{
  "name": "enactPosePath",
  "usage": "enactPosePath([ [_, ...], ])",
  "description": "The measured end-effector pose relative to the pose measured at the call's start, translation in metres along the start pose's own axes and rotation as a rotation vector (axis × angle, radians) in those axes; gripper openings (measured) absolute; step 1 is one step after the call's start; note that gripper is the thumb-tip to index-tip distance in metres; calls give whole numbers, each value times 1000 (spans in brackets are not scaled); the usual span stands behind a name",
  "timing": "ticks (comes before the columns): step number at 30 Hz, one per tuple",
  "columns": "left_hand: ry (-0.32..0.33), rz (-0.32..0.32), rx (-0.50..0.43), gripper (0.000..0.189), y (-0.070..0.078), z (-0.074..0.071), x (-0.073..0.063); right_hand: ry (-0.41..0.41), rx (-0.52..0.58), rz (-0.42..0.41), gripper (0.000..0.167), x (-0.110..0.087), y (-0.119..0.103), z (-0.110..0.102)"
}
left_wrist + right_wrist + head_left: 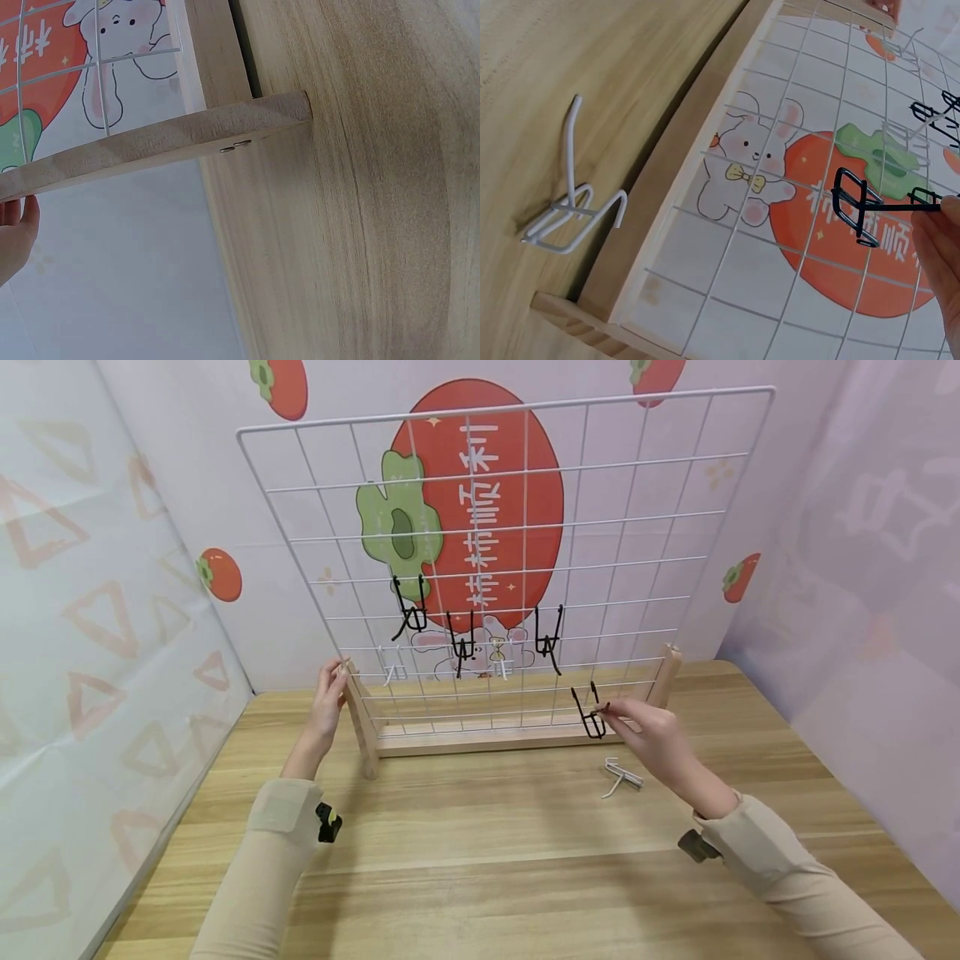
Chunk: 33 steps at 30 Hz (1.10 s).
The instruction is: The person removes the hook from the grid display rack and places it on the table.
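Observation:
My right hand [651,735] pinches a black wire hook [590,717] by its prong, in front of the lower right of a white wire grid panel [525,522]. In the right wrist view this black hook [859,206] overlaps the grid. At the panel's left side, my left hand [324,706] grips the upper end of the wooden stand's post [362,718]. The left wrist view shows fingertips [28,214] against that post's edge. Black hooks [547,642] and white hooks [392,667] hang on the grid's lower rows.
A white hook [622,775] lies on the wood-grain table [480,877], below my right hand. The stand's base bar [495,745] runs along under the panel. Behind it is a backdrop [480,502] with a large red persimmon print.

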<state>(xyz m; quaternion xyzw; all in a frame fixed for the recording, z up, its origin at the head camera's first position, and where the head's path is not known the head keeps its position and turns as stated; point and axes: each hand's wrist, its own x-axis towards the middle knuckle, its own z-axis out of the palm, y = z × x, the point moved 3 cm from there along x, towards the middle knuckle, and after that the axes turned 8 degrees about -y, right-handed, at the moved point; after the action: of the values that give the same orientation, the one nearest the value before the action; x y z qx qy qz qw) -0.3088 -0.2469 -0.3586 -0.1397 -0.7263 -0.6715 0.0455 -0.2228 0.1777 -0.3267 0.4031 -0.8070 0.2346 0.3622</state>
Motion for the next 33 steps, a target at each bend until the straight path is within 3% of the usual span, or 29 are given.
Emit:
enactPosePath([
  [7,-5,-9,7,24,1,-1,-1,-43,22,17,30,-9,0,12],
  [10,0,-11,6,24,1,-1,-1,-63,53,22,7,-12,2,18],
  [14,0,-7,4,26,3,1,-1,-86,87,27,40,-17,6,24],
  [18,-8,-6,1,24,3,1,-1,-100,82,21,7,-21,7,29],
  [21,-4,-6,-9,20,3,0,-1,-116,82,17,24,-24,9,33],
  [33,6,-8,-14,19,2,0,0,-217,96,61,23,-38,15,47],
])
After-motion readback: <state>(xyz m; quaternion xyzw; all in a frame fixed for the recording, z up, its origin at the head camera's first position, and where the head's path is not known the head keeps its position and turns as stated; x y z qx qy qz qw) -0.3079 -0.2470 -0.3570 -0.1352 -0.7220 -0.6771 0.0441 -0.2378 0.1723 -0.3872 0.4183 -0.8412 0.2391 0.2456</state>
